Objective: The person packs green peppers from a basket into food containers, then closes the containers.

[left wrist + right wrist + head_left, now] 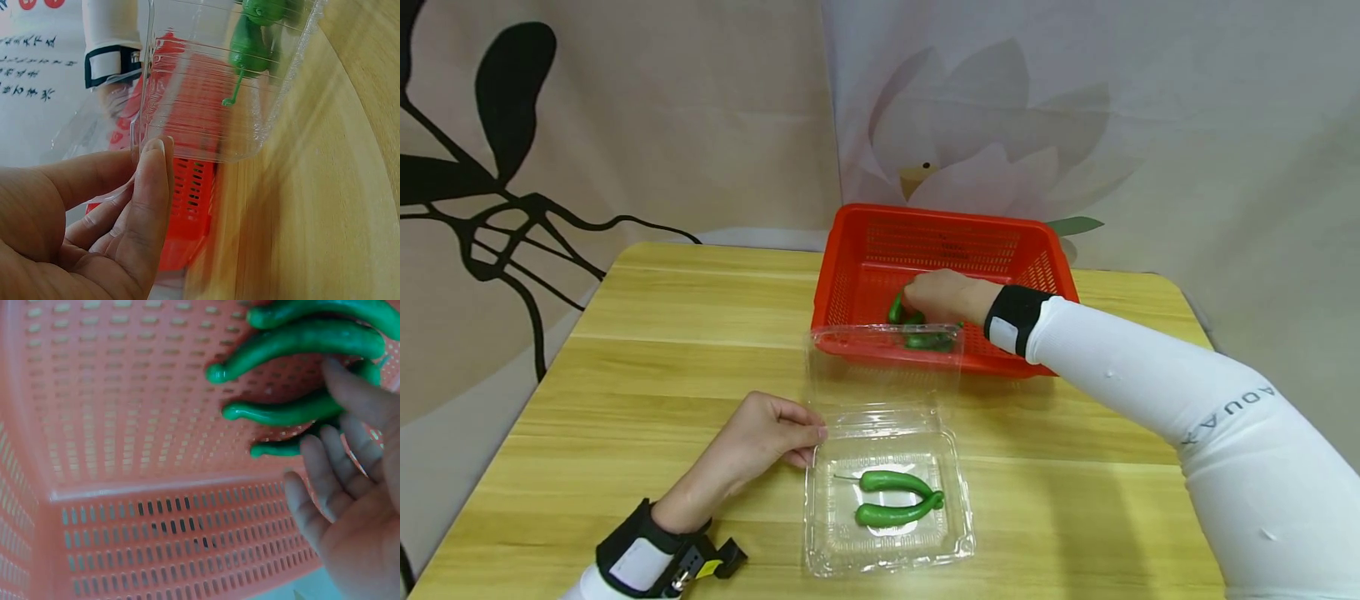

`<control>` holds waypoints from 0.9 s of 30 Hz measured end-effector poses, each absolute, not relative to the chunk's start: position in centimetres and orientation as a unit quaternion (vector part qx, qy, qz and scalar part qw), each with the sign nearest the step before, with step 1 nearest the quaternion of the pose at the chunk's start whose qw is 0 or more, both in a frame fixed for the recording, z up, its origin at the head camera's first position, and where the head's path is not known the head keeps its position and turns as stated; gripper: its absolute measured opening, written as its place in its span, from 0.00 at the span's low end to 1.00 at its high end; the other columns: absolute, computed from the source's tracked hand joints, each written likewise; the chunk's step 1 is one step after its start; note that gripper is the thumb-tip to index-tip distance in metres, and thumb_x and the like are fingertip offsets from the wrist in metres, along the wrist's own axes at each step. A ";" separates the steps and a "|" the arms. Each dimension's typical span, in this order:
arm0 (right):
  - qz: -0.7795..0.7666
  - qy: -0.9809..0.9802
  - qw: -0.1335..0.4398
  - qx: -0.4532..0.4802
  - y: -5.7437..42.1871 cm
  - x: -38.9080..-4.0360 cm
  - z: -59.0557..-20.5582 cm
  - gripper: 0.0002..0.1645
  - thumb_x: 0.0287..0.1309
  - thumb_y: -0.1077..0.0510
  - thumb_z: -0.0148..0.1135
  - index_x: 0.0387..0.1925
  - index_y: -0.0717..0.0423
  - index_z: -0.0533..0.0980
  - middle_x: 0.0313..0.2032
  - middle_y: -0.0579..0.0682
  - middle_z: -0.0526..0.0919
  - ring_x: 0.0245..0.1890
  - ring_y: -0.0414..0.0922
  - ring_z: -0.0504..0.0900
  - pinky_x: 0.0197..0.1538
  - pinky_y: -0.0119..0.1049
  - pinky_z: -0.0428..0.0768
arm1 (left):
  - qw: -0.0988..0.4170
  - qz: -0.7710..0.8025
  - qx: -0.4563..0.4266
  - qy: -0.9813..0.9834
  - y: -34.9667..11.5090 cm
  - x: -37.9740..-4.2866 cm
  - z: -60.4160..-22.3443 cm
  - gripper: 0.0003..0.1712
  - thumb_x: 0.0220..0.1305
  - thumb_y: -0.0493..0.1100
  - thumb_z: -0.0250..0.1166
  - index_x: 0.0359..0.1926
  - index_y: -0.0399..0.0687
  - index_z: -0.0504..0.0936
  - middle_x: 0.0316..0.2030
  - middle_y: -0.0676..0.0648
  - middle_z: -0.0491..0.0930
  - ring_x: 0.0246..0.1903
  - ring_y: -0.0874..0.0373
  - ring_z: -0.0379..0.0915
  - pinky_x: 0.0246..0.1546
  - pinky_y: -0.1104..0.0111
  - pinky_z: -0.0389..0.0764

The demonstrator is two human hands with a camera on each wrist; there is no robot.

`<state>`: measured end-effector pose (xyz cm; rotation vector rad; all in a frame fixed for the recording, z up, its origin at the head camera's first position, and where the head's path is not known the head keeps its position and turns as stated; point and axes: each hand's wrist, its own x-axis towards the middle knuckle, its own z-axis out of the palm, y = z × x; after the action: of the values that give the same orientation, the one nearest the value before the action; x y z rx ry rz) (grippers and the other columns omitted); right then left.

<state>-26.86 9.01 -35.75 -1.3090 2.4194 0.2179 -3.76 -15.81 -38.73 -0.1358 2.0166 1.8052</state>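
My left hand (pixel 767 429) pinches the left edge of a clear plastic clamshell box (pixel 887 546) between thumb and fingers, near its hinge. The box lies unfolded, its lid (pixel 880 379) raised toward the basket. Two green chili peppers (pixel 895 482) lie side by side in its base. Reaching into a red plastic basket (pixel 940 218), my right hand (pixel 947 296) is among more green peppers (pixel 294 347). In the right wrist view its thumb overlaps one pepper (pixel 281 411), while the fingers (pixel 322 469) extend loosely below, not closed round it.
The basket stands at the back of the wooden table (pixel 700 333), and the box lid overlaps its front rim in the head view. Behind the table hangs a printed cloth (pixel 737 125) with flower and leaf patterns.
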 end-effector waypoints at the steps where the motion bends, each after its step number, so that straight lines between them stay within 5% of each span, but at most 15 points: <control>1: 0.079 0.860 0.182 -0.470 9.0 -26.9 -35.7 0.06 0.65 0.64 0.72 0.44 0.55 0.87 0.40 0.51 0.88 0.39 0.46 0.81 0.51 0.42 0.87 | 0.215 0.651 -0.049 0.727 -15.8 -3.7 -38.7 0.13 0.65 0.31 0.72 0.46 0.21 0.85 0.32 0.38 0.87 0.24 0.57 0.82 0.30 0.65 0.91; 5: 0.084 0.858 0.149 -0.484 8.6 -27.0 -35.6 0.15 0.63 0.65 0.73 0.50 0.58 0.82 0.51 0.56 0.85 0.55 0.54 0.82 0.64 0.47 0.82 | 0.214 0.650 -0.049 0.728 -15.9 -3.7 -38.8 0.13 0.65 0.31 0.72 0.46 0.21 0.85 0.32 0.37 0.87 0.24 0.57 0.82 0.30 0.65 0.91; 8: 0.092 0.854 0.146 -0.492 8.3 -27.0 -35.7 0.20 0.64 0.65 0.72 0.56 0.58 0.80 0.53 0.56 0.84 0.59 0.55 0.81 0.68 0.48 0.79 | 0.213 0.651 -0.048 0.727 -15.9 -3.7 -38.8 0.13 0.65 0.31 0.72 0.46 0.21 0.85 0.32 0.37 0.87 0.24 0.57 0.82 0.30 0.66 0.91; 13: 0.105 0.848 0.164 -0.494 8.3 -26.9 -36.0 0.14 0.66 0.65 0.71 0.52 0.56 0.82 0.42 0.53 0.87 0.43 0.50 0.83 0.56 0.44 0.86 | 0.212 0.650 -0.045 0.728 -16.0 -3.7 -38.8 0.13 0.65 0.31 0.72 0.46 0.22 0.85 0.31 0.38 0.87 0.24 0.57 0.82 0.30 0.66 0.91; 27: 0.061 0.880 0.185 -0.432 9.4 -27.7 -34.4 0.13 0.63 0.58 0.73 0.47 0.55 0.80 0.37 0.50 0.82 0.38 0.48 0.78 0.46 0.42 0.82 | 0.210 0.653 -0.046 0.726 -16.0 -3.8 -38.6 0.14 0.65 0.31 0.72 0.46 0.21 0.85 0.33 0.36 0.87 0.24 0.57 0.82 0.30 0.67 0.90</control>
<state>-27.70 9.36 -34.37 -1.2186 2.4811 0.1707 -3.84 -16.01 -38.63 -0.1288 2.0200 1.8150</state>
